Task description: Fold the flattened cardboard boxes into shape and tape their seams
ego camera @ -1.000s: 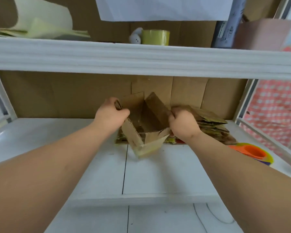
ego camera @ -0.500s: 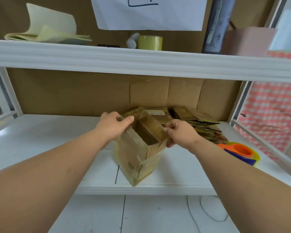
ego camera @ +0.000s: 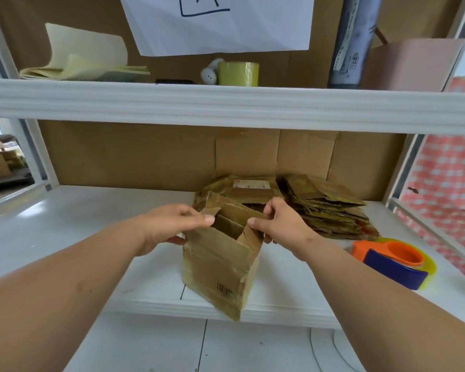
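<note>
1 box (ego camera: 220, 267), 2 hands (ego camera: 172, 226), 1 dispenser (ego camera: 392, 261)

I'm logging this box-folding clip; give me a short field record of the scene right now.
box in work: small brown cardboard box, opened up, standing at the white shelf front edge
left hand: grips the box's top left flap
right hand: grips the top right flap
supply: stack of flattened brown cardboard boxes behind
tape: orange and blue tape dispenser on the right, untouched
seams: cannot tell

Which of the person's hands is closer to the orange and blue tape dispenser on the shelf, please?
The right hand, gripping the box at its top edge, is just left of the tape dispenser. The left hand grips the box's far side, farther away.
</note>
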